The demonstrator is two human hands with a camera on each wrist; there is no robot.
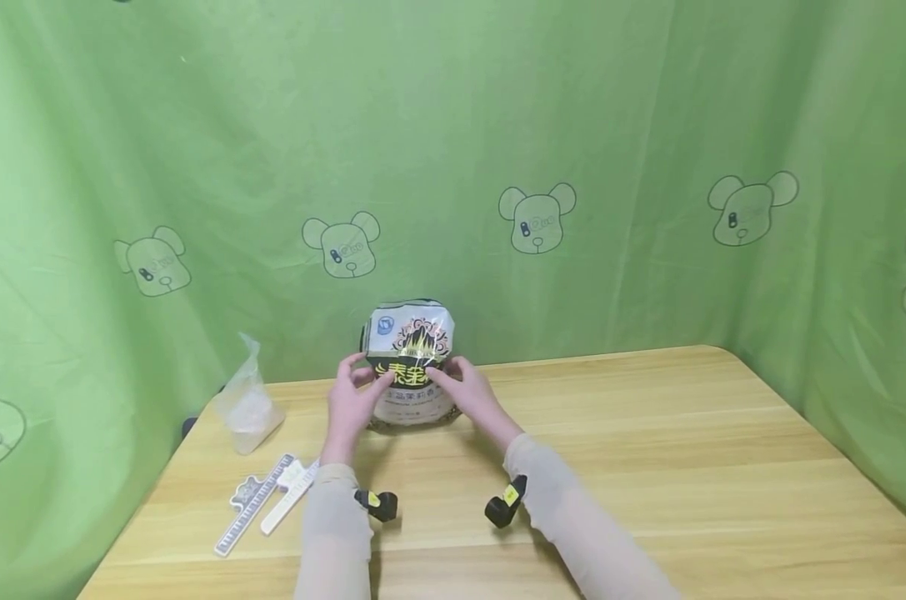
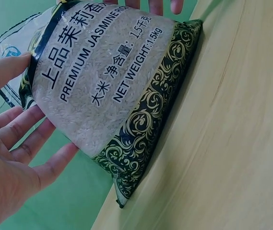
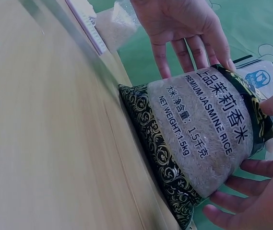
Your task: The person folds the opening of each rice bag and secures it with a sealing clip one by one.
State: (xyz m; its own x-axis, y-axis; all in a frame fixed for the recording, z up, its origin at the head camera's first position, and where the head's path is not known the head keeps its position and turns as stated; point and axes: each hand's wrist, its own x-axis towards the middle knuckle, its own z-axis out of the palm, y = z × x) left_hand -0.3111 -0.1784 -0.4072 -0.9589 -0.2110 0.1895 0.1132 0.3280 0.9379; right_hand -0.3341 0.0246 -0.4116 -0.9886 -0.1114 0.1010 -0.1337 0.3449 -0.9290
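Note:
A bag of jasmine rice stands upright at the table's far edge, with a see-through front, a dark patterned base and a folded white and black upper part. My left hand holds its left side, thumb on the front and fingers around the side. On the opposite side my right hand holds it the same way. The left wrist view shows the left thumb against the dark band and the fingertips along the bag's edge. In the right wrist view, the bag's base rests on the wood.
Left on the table sits a small see-through plastic bag with whitish contents. Nearer lie a ruler-like piece with piano-key markings and a white one beside it, partly behind the left wrist. A green curtain hangs behind the table.

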